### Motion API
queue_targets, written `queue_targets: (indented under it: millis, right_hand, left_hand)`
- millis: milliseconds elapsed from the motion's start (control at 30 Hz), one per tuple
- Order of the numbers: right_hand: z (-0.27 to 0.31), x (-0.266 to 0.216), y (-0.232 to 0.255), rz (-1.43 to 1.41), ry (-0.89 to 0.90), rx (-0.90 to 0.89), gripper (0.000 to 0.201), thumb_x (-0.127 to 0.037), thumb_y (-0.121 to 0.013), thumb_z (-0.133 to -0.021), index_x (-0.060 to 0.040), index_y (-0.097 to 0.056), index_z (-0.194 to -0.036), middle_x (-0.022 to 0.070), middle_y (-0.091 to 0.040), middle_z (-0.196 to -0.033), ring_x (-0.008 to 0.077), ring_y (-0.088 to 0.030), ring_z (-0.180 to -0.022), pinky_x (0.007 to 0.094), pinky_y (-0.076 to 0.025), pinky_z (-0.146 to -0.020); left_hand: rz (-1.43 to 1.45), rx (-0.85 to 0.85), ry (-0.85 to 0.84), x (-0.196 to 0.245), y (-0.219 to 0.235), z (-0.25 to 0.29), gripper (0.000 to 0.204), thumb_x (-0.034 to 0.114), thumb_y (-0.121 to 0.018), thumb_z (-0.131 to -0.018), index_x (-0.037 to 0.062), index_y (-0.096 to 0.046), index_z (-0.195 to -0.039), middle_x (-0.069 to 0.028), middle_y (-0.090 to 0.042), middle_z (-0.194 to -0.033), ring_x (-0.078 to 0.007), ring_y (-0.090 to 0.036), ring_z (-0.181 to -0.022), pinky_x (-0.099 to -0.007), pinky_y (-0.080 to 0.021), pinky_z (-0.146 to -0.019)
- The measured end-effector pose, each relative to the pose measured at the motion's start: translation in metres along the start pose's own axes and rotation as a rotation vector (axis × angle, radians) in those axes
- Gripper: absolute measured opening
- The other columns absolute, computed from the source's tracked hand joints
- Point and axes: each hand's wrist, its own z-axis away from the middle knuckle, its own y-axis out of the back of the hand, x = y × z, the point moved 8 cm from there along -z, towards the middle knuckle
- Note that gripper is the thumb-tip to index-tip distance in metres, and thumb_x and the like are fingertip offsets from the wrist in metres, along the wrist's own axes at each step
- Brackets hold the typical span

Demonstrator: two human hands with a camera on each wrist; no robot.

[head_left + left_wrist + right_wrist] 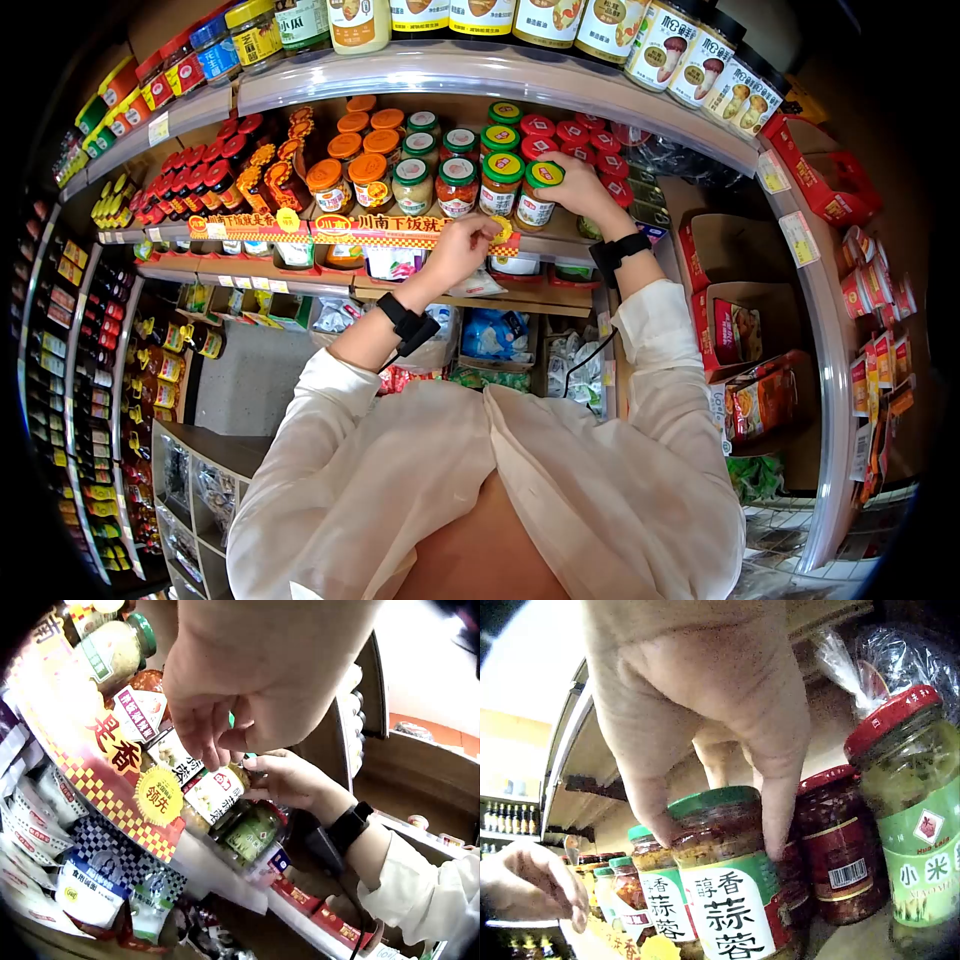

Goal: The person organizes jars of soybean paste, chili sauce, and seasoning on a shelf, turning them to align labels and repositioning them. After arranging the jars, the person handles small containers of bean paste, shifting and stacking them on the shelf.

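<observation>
My right hand [578, 187] grips a garlic sauce jar [534, 212] from above at the front of the shelf. The jar has a green lid and a white label. Seen from the right wrist, thumb and fingers reach down both sides of this jar [731, 896], with a matching jar [660, 892] beside it. My left hand [462, 248] hovers by the printed shelf strip [370, 228], near its round yellow badge. Its fingers hang loosely curled with nothing in them, as the right wrist view shows of this hand [536, 885].
Red-lidded jars [538, 125] stand to the right behind the gripped jar, orange-lidded jars [327, 185] to the left. A shelf edge [480, 62] with large jars runs overhead. Bagged goods [495, 335] sit below. Red cartons [735, 325] stand at the right.
</observation>
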Motion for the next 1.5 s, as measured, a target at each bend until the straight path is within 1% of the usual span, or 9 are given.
queue_targets:
  millis: [300, 433, 600, 700, 867, 1100, 1233, 1333, 1500]
  right_hand:
    - [0.011, -0.011, 0.010, -0.016, 0.150, 0.055, 0.056, -0.026, -0.081, -0.075, -0.0055, -0.064, -0.124, 0.0198, -0.070, -0.106, 0.0286, -0.069, -0.097, 0.0361, -0.054, -0.084]
    - [0.013, 0.016, 0.088, -0.039, 0.070, 0.409, 0.031, -0.020, -0.070, -0.089, -0.0051, -0.069, -0.116, 0.0167, -0.073, -0.095, 0.0258, -0.071, -0.085, 0.0346, -0.055, -0.075]
    - [0.011, 0.054, 0.120, 0.268, -0.063, 0.309, 0.026, -0.017, -0.069, -0.088, -0.0047, -0.070, -0.112, 0.0195, -0.072, -0.099, 0.0318, -0.070, -0.088, 0.0377, -0.054, -0.080]
    - [0.008, 0.040, 0.106, 0.217, 0.046, 0.197, 0.028, -0.018, -0.071, -0.087, -0.0047, -0.070, -0.112, 0.0203, -0.071, -0.103, 0.0332, -0.069, -0.092, 0.0387, -0.054, -0.083]
    - [0.005, 0.037, 0.097, 0.303, -0.087, 0.067, 0.031, -0.019, -0.073, -0.084, -0.0053, -0.070, -0.111, 0.0198, -0.070, -0.108, 0.0343, -0.068, -0.096, 0.0399, -0.053, -0.086]
    - [-0.005, 0.026, 0.079, 0.550, 0.111, 0.079, 0.049, -0.026, -0.078, -0.080, -0.0117, -0.065, -0.124, 0.0191, -0.063, -0.125, 0.0371, -0.056, -0.119, 0.0434, -0.043, -0.103]
    - [-0.028, 0.033, 0.057, 0.566, 0.001, -0.051, 0.064, -0.039, -0.079, -0.075, -0.0144, -0.061, -0.132, 0.0182, -0.061, -0.130, 0.0357, -0.050, -0.126, 0.0457, -0.039, -0.105]
    - [-0.033, 0.033, 0.051, 0.609, -0.141, -0.097, 0.078, -0.042, -0.082, -0.069, -0.0141, -0.057, -0.138, 0.0183, -0.059, -0.133, 0.0420, -0.041, -0.133, 0.0558, -0.032, -0.108]
    - [-0.037, 0.037, 0.047, 0.604, -0.190, -0.049, 0.087, -0.041, -0.082, -0.068, -0.0155, -0.049, -0.144, 0.0222, -0.057, -0.136, 0.0434, -0.037, -0.137, 0.0523, -0.031, -0.112]
  left_hand:
    - [-0.017, -0.037, 0.018, 0.007, -0.002, 0.004, 0.024, -0.009, -0.054, -0.085, -0.0045, -0.068, -0.103, -0.0133, -0.070, -0.098, -0.0217, -0.069, -0.090, -0.0314, -0.054, -0.077]
    - [-0.153, 0.009, -0.145, 0.025, 0.003, 0.000, 0.023, -0.010, -0.054, -0.083, -0.0043, -0.068, -0.101, -0.0157, -0.068, -0.096, -0.0264, -0.069, -0.087, -0.0319, -0.054, -0.076]
    - [-0.218, 0.079, -0.320, 0.063, 0.003, -0.026, 0.033, -0.010, -0.055, -0.077, -0.0020, -0.067, -0.106, -0.0180, -0.065, -0.108, -0.0364, -0.062, -0.103, -0.0417, -0.051, -0.089]
    - [-0.343, 0.116, -0.438, 0.091, -0.003, -0.041, 0.036, -0.008, -0.057, -0.076, -0.0007, -0.066, -0.110, -0.0168, -0.064, -0.114, -0.0361, -0.058, -0.112, -0.0426, -0.047, -0.096]
    - [-0.636, 0.036, -0.452, 0.092, -0.029, -0.061, 0.053, -0.002, -0.065, -0.074, 0.0045, -0.063, -0.126, -0.0121, -0.058, -0.134, -0.0346, -0.043, -0.134, -0.0480, -0.034, -0.112]
    - [-0.813, 0.003, -0.461, 0.083, -0.039, -0.060, 0.054, 0.002, -0.066, -0.074, 0.0070, -0.063, -0.128, -0.0102, -0.061, -0.132, -0.0325, -0.046, -0.132, -0.0478, -0.032, -0.113]
    - [-0.863, 0.041, -0.481, 0.084, -0.039, -0.057, 0.054, 0.003, -0.064, -0.074, 0.0068, -0.063, -0.128, -0.0089, -0.064, -0.128, -0.0315, -0.049, -0.129, -0.0466, -0.032, -0.113]
    - [-0.864, 0.038, -0.469, 0.082, -0.038, -0.057, 0.054, 0.003, -0.063, -0.075, 0.0070, -0.063, -0.128, -0.0089, -0.064, -0.128, -0.0314, -0.050, -0.128, -0.0463, -0.032, -0.112]
    - [-0.853, 0.021, -0.447, 0.084, -0.038, -0.056, 0.056, 0.004, -0.063, -0.076, 0.0078, -0.061, -0.131, -0.0090, -0.062, -0.130, -0.0311, -0.050, -0.129, -0.0467, -0.032, -0.113]
